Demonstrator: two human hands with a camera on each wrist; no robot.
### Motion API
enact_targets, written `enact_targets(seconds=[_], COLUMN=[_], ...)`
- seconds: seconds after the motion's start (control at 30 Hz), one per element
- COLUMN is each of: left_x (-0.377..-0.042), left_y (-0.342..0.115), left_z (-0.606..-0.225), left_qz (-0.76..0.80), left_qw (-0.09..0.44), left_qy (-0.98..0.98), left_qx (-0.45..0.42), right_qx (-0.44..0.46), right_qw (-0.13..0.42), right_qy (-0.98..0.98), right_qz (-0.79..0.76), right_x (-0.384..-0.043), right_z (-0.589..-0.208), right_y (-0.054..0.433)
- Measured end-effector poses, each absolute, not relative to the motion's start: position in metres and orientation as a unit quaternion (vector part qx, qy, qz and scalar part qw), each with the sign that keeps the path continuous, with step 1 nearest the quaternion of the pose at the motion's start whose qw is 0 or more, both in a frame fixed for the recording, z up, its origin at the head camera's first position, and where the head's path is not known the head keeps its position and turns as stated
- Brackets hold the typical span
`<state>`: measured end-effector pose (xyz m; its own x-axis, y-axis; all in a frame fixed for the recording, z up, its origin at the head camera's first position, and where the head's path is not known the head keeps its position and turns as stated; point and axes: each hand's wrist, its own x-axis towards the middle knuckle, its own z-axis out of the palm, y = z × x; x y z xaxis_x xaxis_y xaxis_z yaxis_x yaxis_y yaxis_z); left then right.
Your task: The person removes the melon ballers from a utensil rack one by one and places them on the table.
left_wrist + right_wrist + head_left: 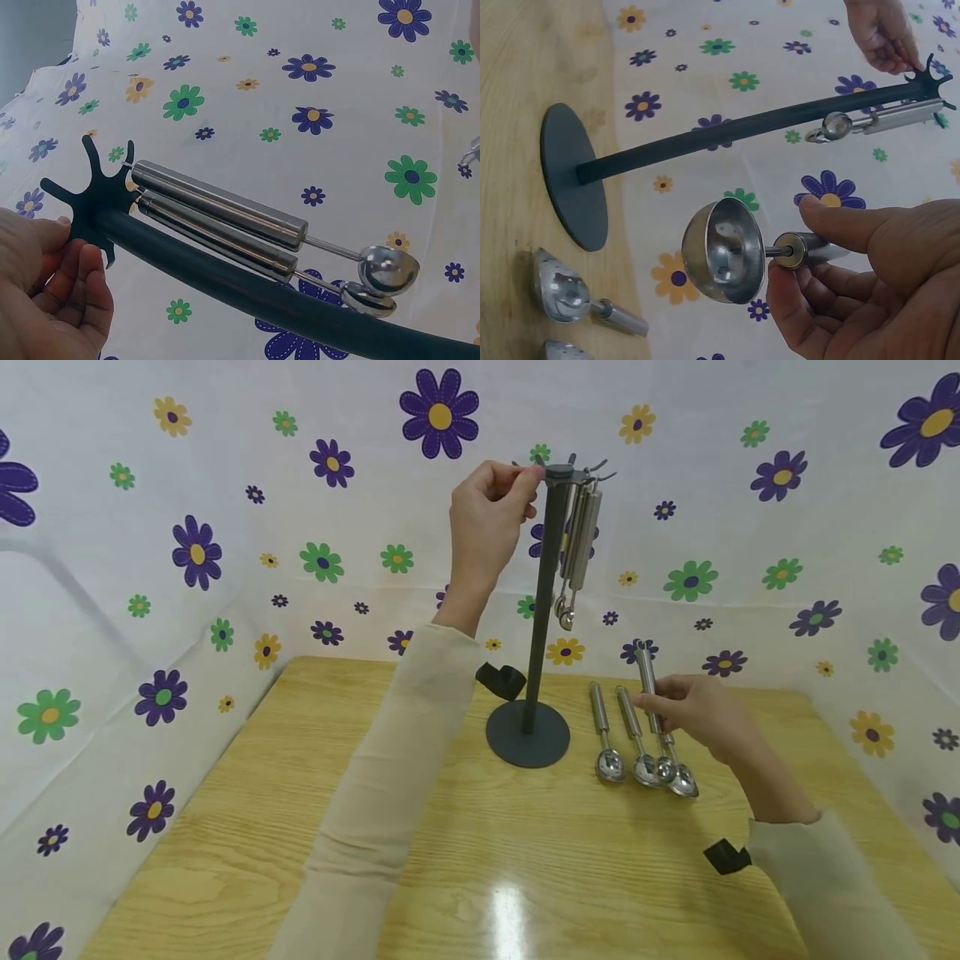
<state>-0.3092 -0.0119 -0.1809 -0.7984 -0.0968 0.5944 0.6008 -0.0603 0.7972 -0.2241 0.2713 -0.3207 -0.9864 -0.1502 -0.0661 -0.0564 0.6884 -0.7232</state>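
A dark metal stand with hooks round its top (551, 577) rises from a round base, and my left hand (487, 514) pinches one of those hooks between thumb and fingers. Steel scoops (217, 202) hang by their handle ends on the far side of the pole, bowls down. My right hand (701, 710) grips the handle of another steel scoop (724, 251), whose round bowl hangs below the fingers. In the head view this scoop overlaps the ones on the table. Three more scoops (610, 766) lie there side by side, handles pointing away from me.
The wooden table (360, 827) carries the stand's round base (510, 747) near its back edge, left of the scoops. A white cloth with printed flowers (337, 610) hangs behind and at both sides. Black straps (501, 681) stick out by each wrist.
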Motion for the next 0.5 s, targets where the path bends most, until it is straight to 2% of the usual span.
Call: enact_targets(seconds=[0.23, 0.5], left_x=[-0.308, -0.309], left_y=[-0.012, -0.011], left_z=[-0.182, -0.182], left_qz=[-0.704, -0.705], left_qw=[0.244, 0.245], left_qy=[-0.638, -0.636], left_qx=[-0.193, -0.196], right_qx=[-0.063, -0.040], right_qw=[0.068, 0.086], right_qy=[0.911, 0.915], right_qz=[-0.402, -0.391], right_x=[-0.223, -0.230], right_z=[-0.341, -0.357], right_y=[0.277, 0.313])
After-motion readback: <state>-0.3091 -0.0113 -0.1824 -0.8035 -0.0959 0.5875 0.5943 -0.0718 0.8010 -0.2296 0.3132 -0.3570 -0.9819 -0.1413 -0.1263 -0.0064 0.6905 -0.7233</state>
